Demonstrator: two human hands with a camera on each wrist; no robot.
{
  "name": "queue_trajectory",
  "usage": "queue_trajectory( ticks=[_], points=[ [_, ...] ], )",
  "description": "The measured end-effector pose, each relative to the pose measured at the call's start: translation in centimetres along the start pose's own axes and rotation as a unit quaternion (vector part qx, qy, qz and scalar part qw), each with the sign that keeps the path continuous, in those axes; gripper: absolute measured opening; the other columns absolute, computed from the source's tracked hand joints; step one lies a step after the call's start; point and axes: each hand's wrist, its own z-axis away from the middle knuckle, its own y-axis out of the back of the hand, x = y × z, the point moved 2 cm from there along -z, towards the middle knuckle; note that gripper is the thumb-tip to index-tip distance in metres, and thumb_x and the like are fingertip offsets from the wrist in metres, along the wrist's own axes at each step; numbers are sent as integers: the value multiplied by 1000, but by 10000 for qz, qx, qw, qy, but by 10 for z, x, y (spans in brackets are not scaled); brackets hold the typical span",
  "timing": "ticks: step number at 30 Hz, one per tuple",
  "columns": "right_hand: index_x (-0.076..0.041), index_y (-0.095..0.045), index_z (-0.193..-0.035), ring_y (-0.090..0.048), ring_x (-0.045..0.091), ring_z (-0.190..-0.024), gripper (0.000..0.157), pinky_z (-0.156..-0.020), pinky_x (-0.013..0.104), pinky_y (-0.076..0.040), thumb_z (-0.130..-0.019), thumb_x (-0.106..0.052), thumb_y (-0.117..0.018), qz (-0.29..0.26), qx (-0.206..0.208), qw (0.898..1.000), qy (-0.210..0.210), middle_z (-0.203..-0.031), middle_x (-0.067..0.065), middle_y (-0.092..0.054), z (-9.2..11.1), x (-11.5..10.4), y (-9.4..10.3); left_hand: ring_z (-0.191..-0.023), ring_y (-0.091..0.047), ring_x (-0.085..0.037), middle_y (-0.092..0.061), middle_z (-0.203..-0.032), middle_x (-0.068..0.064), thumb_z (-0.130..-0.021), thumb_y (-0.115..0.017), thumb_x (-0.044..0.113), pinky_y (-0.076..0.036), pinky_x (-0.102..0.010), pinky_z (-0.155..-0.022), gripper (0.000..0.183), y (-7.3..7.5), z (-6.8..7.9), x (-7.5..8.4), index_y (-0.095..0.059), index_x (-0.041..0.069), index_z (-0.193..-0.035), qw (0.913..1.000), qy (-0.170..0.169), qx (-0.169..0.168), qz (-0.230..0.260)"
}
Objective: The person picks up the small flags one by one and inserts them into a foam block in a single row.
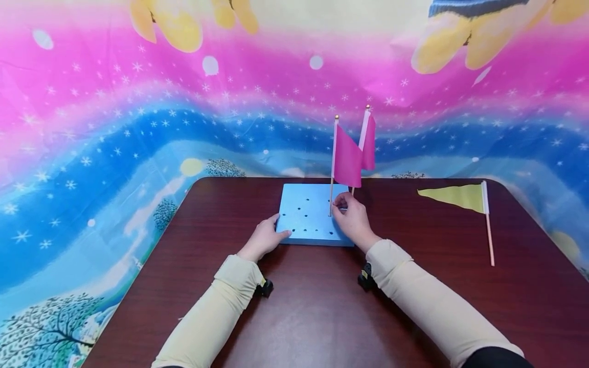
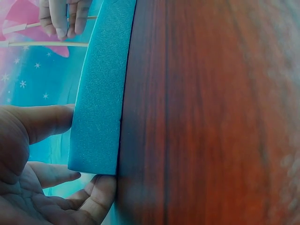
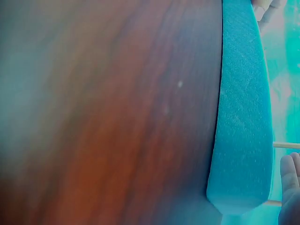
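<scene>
A light-blue foam board (image 1: 317,191) with several small holes lies flat on the table. At its near left corner my left hand (image 1: 264,236) grips it, thumb on the top face and fingers against the side, as the left wrist view shows. A pink flag (image 1: 347,158) stands upright in the board's right part. Behind it a second pink flag (image 1: 369,143) leans slightly right; the foot of its stick is hidden by my right hand (image 1: 353,219). That hand's loosely bent fingers are beside the front flag's stick (image 2: 56,44), with a gap in the wrist views.
A yellow triangular flag (image 1: 460,198) on a stick lies to the right on the dark red wooden table (image 1: 299,306). Beyond the table's far edge hangs a colourful printed cloth (image 1: 257,102).
</scene>
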Motion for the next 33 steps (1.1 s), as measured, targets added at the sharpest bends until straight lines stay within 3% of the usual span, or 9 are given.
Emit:
queue_trajectory(
  ticks=[22, 29, 33],
  points=[
    [2, -65, -114, -64, 32, -101, 20, -90, 46, -55, -99, -11, -63, 113, 6, 9995, -290, -110, 19, -69, 8, 19, 45, -149, -33, -37, -38, -160, -24, -100, -70, 23, -33, -52, -117, 74, 0, 2, 3, -33, -2, -160, 10000, 37, 26, 0],
    [4, -64, -124, -64, 32, -105, 29, -89, 37, -52, -100, -12, -65, -17, 28, 9994, -357, -116, 20, -70, 9, 29, 62, -149, -33, -37, -38, -160, -23, -101, -69, 24, -33, -52, -117, 74, -1, 2, 2, -33, -1, -160, 10000, 62, 31, 9],
    [5, -62, -130, -62, 36, -111, 34, -96, 41, -50, -101, -11, -65, -115, -49, 9987, -498, -122, 24, -68, 10, 34, 72, -149, -32, -37, -37, -160, -24, -101, -70, 24, -33, -53, -117, 74, -1, 2, 1, -33, -1, -160, 10000, 55, 8, 8]
  ],
)
